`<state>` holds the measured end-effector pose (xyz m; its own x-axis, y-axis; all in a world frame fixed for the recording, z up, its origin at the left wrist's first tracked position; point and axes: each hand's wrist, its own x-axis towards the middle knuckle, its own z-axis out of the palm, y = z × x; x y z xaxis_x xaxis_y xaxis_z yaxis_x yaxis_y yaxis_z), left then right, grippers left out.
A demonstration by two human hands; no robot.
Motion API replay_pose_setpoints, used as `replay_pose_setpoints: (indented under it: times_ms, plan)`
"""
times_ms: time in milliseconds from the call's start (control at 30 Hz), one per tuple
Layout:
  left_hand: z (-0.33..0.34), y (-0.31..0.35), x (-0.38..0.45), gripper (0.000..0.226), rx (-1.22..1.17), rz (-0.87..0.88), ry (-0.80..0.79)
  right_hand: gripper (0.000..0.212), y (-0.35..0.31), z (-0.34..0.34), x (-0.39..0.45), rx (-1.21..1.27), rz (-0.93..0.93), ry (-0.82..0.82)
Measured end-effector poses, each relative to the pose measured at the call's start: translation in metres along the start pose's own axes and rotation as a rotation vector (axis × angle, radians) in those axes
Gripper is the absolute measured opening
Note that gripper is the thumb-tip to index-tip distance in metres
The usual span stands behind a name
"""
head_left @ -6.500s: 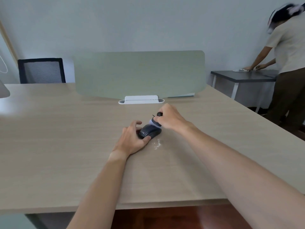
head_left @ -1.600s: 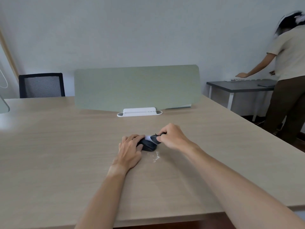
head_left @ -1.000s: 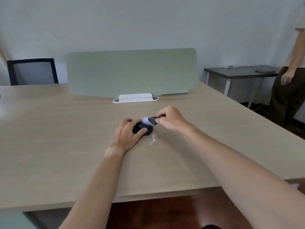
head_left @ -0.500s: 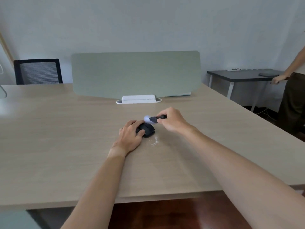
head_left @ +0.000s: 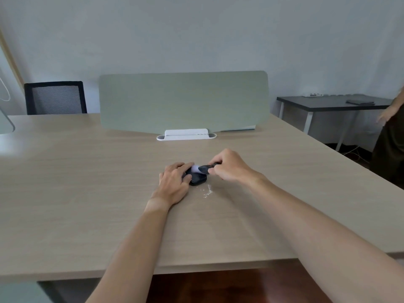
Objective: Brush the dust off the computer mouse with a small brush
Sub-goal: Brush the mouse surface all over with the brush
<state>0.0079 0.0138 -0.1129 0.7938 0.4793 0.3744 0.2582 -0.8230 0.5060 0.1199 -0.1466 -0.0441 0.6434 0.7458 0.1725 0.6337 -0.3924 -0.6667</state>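
A black computer mouse (head_left: 197, 179) lies on the wooden table (head_left: 87, 193) near its middle. My left hand (head_left: 173, 184) rests over the mouse's left side and holds it in place; much of the mouse is hidden under the fingers. My right hand (head_left: 229, 168) pinches a small brush (head_left: 202, 169) with a black handle. Its pale bristles point left and touch the top of the mouse. A small patch of white dust (head_left: 207, 191) lies on the table just right of the mouse.
A green desk divider (head_left: 183, 101) in a white base (head_left: 186, 135) stands behind the hands. A black mesh chair (head_left: 54, 98) is at the far left. A dark side table (head_left: 332, 104) and another person (head_left: 391, 141) are at the right edge.
The brush has come down from just above the mouse onto its top. My left hand stays on the mouse. The person at the right has shifted further out of view.
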Motion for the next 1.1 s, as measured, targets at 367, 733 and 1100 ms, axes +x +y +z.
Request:
replay_pose_setpoints:
  times_ms: [367, 733, 1100]
  plan:
    - [-0.004, 0.002, 0.000, 0.056, -0.034, 0.061, -0.015, 0.016, -0.012, -0.001, -0.001, -0.087, -0.132, -0.016]
    - [0.001, 0.002, 0.000, 0.036, 0.021, 0.010, 0.035, 0.028, -0.013, 0.001, 0.002, -0.149, -0.198, 0.041]
    - [-0.006, 0.009, -0.005, 0.027, -0.058, 0.015, 0.023, 0.027, -0.012, 0.000, 0.005, -0.037, -0.036, 0.090]
